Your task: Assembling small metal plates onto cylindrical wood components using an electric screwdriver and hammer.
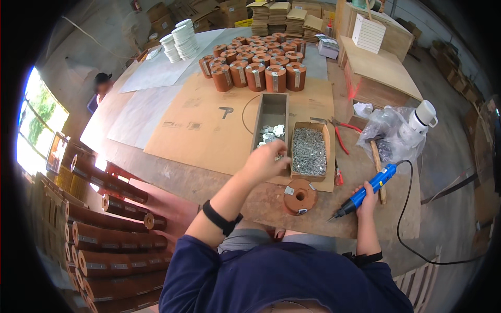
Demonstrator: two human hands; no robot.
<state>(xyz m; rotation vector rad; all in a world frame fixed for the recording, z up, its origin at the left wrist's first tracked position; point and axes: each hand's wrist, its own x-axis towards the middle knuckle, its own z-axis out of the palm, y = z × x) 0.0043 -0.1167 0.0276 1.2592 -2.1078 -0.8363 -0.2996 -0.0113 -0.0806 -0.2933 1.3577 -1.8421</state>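
My left hand [267, 163] hovers at the near end of a long grey box [272, 107] that holds small shiny metal plates [271, 133]. Its fingers are curled, at the edge of a cardboard box full of screws [309, 152]; whatever they pinch is too small to make out. My right hand [368, 200] grips a blue electric screwdriver [368, 193], its bit pointing down and left above the table edge. Between the hands a brown cylinder [301, 199] with a centre hole stands upright, small metal plates fixed on its side and rim.
Many similar brown cylinders [255, 75] stand grouped farther back, near white stacked discs [182, 40]. At right lie red-handled pliers [342, 138], a hammer [378, 167], and a plastic bag [389, 130] beside a white bottle [421, 116]. The screwdriver's black cord [401, 229] loops rightward. Long brown rolls [120, 235] are stacked at lower left.
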